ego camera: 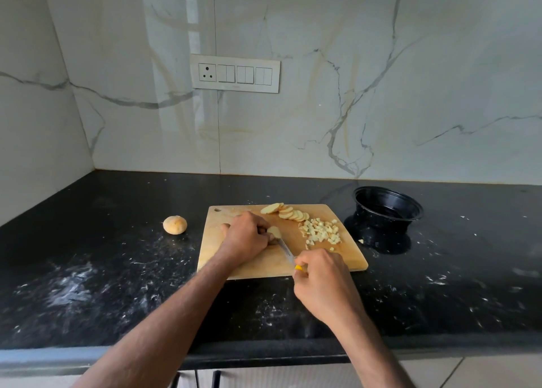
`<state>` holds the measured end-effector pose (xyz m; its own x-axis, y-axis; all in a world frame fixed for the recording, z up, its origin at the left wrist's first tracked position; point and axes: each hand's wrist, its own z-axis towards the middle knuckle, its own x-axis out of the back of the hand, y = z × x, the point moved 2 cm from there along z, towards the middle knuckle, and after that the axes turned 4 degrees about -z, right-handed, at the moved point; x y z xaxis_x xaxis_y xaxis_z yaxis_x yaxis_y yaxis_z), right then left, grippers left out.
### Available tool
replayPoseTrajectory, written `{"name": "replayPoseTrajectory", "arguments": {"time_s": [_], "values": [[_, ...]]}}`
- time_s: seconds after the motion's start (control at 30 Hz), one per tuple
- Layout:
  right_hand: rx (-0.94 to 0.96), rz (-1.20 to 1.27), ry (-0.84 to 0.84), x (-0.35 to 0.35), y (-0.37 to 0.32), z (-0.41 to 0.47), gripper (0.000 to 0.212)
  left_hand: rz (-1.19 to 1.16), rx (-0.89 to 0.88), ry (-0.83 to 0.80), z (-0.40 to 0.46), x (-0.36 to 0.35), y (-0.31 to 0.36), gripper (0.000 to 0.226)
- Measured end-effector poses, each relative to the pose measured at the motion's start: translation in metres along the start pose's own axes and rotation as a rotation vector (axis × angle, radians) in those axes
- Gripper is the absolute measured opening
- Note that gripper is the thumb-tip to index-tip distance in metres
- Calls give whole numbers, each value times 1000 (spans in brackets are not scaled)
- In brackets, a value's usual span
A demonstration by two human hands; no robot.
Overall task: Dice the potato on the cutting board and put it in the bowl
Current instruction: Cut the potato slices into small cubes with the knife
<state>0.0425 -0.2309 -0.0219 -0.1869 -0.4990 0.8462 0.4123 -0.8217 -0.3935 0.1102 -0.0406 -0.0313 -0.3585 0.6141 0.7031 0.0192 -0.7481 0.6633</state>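
Black speckled tabletop (117,270), cutting board (252,267) at frame centre. Left hand (245,236) pins potato slices (274,231); right hand (322,282) grips knife (286,250). Dice pile (321,231) right of it, bowl (387,204) w/ nothing seen inside. Mid-dicing; next: cross-cuts, fingers tucked.

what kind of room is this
Most likely a home kitchen: a black stone countertop against a marble-look wall with a switch and socket panel, and a wooden cutting board with potato slices and diced pieces on it.
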Motion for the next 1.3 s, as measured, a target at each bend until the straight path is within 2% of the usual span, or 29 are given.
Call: {"name": "replayPoseTrajectory", "arguments": {"time_s": [0.1, 0.2, 0.27, 0.57, 0.83, 0.97, 1.1, 1.2, 1.3], "values": [[-52, 80, 65, 10, 5, 3, 9, -30, 3, 10, -2, 2, 0, 8], [-50, 119, 164, 7, -2, 12, 11, -91, 21, 36, -3, 4, -1, 13], [-37, 146, 174, -2, -10, 20, 10, -110, 17, 37, -3, 5, -1, 15], [-1, 78, 161, -29, -18, 32, 9, -112, 17, 18, -1, 7, -3, 10], [6, 12, 79, -31, -20, 43, 9, -83, 8, 18, 3, 4, -4, 8], [-2, -24, 54, -35, -25, 53, 27, -82, -1, 8, 4, 3, -5, 9], [34, -63, 28, -34, -30, 53, 5, -73, 3, 17, 4, 2, -6, 9], [41, -38, 16, -30, -25, 40, 14, -79, 3, 23, 4, 3, -7, 10], [56, -3, 11, -26, -17, 20, 13, -71, 1, 23, 4, 2, -7, 10]]}}
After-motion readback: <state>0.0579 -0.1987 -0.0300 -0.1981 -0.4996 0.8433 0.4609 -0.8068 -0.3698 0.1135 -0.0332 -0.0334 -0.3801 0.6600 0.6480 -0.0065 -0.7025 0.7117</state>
